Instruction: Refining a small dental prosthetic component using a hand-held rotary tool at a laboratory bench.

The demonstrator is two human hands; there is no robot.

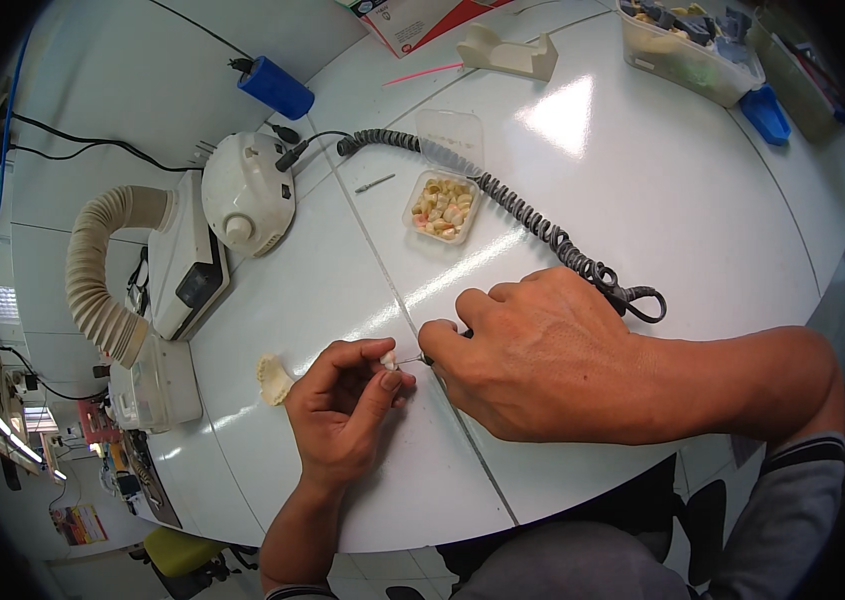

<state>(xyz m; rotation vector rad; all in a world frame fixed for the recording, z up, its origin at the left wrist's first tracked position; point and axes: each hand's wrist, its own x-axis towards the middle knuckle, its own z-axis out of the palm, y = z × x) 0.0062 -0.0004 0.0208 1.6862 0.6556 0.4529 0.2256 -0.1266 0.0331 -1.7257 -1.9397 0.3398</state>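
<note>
Between the thumb and fingers of my left hand (346, 410) is a small whitish tooth-like piece (389, 360). My right hand (553, 360) is wrapped round a dark rotary handpiece (427, 359), mostly hidden by the fingers. Its thin metal bur (410, 360) points left and meets or nearly meets the piece; I cannot tell which. From beyond my right wrist a black coiled cord (533, 220) runs back to a white control unit (246, 195). Just left of my left hand lies a cream, curved plate like a dental cast (273, 380).
A small clear box (409, 222) of tooth-like pieces stands ahead, its lid (451, 128) lying behind it. A loose bur (376, 183) lies nearby. At left is a dust extractor with a ribbed hose (93, 260). Far right stands a filled plastic bin (678, 62); a beige handpiece rest (508, 53) sits at the back.
</note>
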